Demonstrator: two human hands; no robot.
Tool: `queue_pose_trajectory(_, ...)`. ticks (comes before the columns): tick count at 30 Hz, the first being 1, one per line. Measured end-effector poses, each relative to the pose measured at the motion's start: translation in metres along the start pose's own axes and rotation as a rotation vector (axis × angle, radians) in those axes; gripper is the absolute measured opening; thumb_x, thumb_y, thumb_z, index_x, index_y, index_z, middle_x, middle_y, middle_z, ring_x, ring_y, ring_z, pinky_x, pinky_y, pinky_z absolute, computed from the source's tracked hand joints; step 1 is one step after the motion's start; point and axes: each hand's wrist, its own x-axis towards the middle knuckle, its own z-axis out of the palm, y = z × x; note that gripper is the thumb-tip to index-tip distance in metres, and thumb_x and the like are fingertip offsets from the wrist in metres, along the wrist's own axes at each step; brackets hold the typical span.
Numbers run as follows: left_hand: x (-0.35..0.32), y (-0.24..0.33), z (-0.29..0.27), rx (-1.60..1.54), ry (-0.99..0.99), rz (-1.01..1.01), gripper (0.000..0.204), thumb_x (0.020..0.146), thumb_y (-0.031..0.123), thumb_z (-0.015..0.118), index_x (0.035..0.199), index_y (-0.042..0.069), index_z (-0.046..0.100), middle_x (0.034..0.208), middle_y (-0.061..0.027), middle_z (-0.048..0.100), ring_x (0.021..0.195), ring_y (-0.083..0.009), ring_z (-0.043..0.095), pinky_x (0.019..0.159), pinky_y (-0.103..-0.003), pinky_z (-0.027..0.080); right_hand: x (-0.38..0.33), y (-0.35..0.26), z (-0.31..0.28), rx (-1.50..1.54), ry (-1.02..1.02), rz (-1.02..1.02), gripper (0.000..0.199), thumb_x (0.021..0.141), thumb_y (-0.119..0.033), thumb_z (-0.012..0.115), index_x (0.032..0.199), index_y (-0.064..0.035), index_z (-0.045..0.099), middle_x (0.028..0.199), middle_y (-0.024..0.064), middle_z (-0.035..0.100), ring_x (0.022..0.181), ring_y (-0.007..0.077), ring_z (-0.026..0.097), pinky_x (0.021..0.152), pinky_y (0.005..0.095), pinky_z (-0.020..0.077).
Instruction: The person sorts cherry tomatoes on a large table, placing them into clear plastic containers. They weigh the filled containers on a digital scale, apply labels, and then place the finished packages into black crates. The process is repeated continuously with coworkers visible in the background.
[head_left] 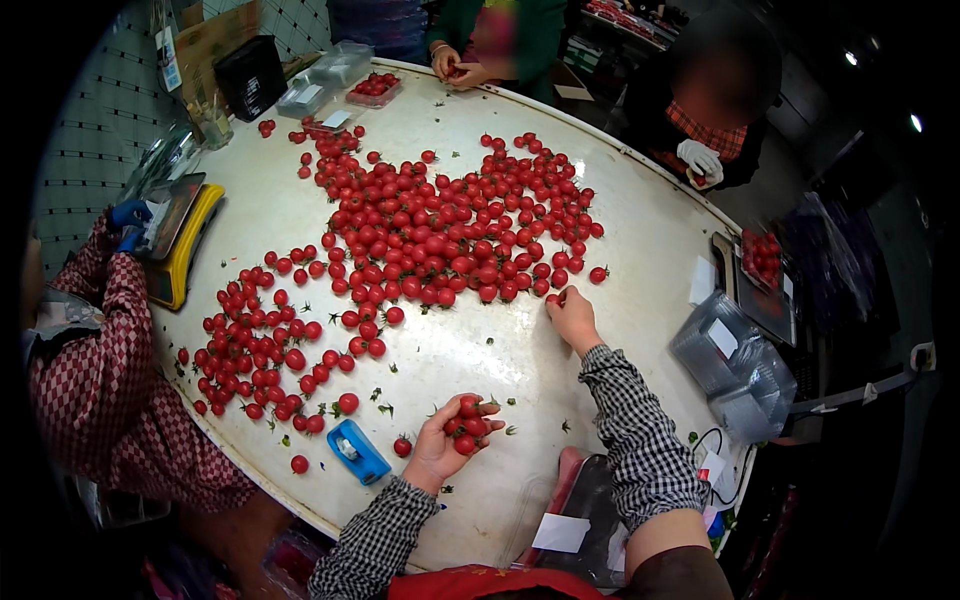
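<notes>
While our left hand (pixel 452 437) cups several cherry tomatoes (pixel 468 422), right hand (pixel 572 316) pinches one (pixel 553 298) on the desk (pixel 480 350); we judge them light, smooth, bruisable: grip sides gently.

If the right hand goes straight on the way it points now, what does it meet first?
Probably the near edge of the big tomato pile: the right hand points up-left, fingertips already at one tomato.

Tomatoes (pixel 440 235) lie mid-table (pixel 640 230), tape dispenser (pixel 357 451) nearer, scale (pixel 180 240) left
</notes>
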Motion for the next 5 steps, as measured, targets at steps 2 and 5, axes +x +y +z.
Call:
queue_pose_trajectory(2, 0.001, 0.001, 0.008, -0.107, -0.022, 0.029, 0.037, 0.105, 0.036, 0.051, 0.129, 0.009, 0.062, 0.146, -0.0179, 0.057, 0.125, -0.0415, 0.06, 0.083, -0.04, 0.054, -0.021, -0.016, -0.014, 0.157, -0.231, -0.089, 0.03, 0.096, -0.026, 0.068, 0.107, 0.0015, 0.064, 0.093, 0.0203, 0.075, 0.086, 0.0374, 0.074, 0.079, 0.0466, 0.0585)
queue_pose_trajectory(5, 0.005, 0.005, 0.006, -0.213, -0.13, 0.069, 0.038, 0.104, 0.037, 0.053, 0.131, 0.011, 0.06, 0.162, -0.0143, 0.044, 0.144, -0.0438, 0.045, 0.09, -0.043, 0.053, -0.064, -0.05, -0.036, 0.485, -0.638, -0.089, 0.033, 0.097, -0.033, 0.071, 0.114, -0.0042, 0.067, 0.095, 0.0116, 0.078, 0.084, 0.0304, 0.075, 0.078, 0.0453, 0.0593)
